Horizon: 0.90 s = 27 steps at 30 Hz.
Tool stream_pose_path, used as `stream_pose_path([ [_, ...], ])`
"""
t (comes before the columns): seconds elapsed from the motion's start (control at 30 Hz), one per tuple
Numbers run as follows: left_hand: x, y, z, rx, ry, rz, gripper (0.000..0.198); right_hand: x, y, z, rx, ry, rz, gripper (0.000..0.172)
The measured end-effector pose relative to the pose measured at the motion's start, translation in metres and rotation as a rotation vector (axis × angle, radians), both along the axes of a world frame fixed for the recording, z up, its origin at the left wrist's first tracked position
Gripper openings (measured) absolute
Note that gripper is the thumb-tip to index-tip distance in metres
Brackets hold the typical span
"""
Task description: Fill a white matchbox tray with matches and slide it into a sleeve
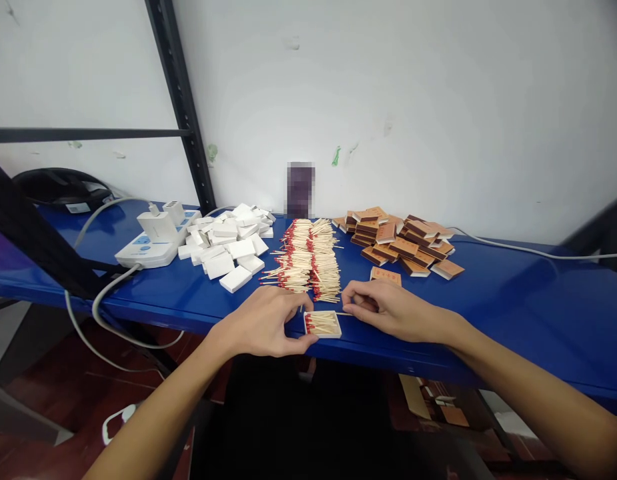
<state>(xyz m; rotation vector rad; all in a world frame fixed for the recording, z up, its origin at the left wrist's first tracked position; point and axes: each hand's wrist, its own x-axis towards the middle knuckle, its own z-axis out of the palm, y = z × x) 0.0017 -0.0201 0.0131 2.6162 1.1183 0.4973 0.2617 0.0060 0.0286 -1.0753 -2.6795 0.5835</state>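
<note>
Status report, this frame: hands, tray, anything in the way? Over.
Left hand holding white tray, matches inside. Right hand pinching one matchstick beside tray. Possible obstruction: orange matchbox partly behind right hand.

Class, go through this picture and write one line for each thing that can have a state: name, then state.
Left hand: closed on the small tray's left end
Right hand: pinching a matchstick
Small white tray: open, with red-headed matches inside
Matchstick: held near the tray's right end
Loose matches: piled in two columns
White boxes: heaped
Orange-topped boxes: heaped
Power strip: adapters plugged in
</note>
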Motion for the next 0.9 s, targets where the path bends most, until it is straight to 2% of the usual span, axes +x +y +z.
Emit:
stream_pose_path([
  [0.17,0.001,-0.001,0.001,0.002,-0.010,-0.001,0.028,-0.001,-0.001,0.001,0.053,-0.125,-0.005,0.026],
  [0.27,0.001,-0.002,0.001,0.012,-0.011,-0.006,0.029,0.004,-0.001,0.004,0.025,-0.145,0.014,0.030],
  [0.4,0.000,-0.002,0.000,0.015,-0.008,0.004,0.029,0.007,-0.003,0.010,0.097,-0.131,-0.037,0.031],
  [0.63,0.001,0.000,-0.002,0.029,-0.009,0.020,0.031,-0.021,-0.014,0.016,-0.005,-0.106,0.072,0.034],
  [0.8,0.000,-0.001,-0.001,0.022,-0.006,0.012,0.029,-0.023,-0.005,0.023,0.113,-0.142,0.030,0.036],
  [0.9,0.000,-0.001,-0.001,0.019,-0.006,0.018,0.030,-0.019,0.004,0.024,0.103,-0.160,0.043,0.031],
])
